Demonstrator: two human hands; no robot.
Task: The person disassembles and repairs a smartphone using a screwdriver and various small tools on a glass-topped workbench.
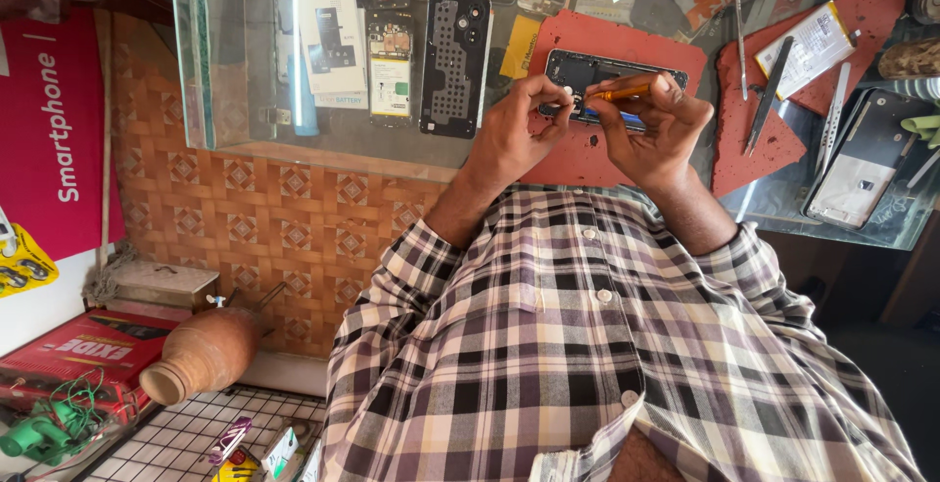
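Opened phone lay crosswise on red mat; right hand pinched orange screwdriver, tip apparently at phone's left end; left hand steadied that end.

Glass counter w/ patterned orange front — daylit, wire rack below.

A perforated black phone back cover lies on the glass surface near its front edge, a white box just beside it; a white battery rests on a red mat toward the right edge; a clay pot lies tilted on the floor below.
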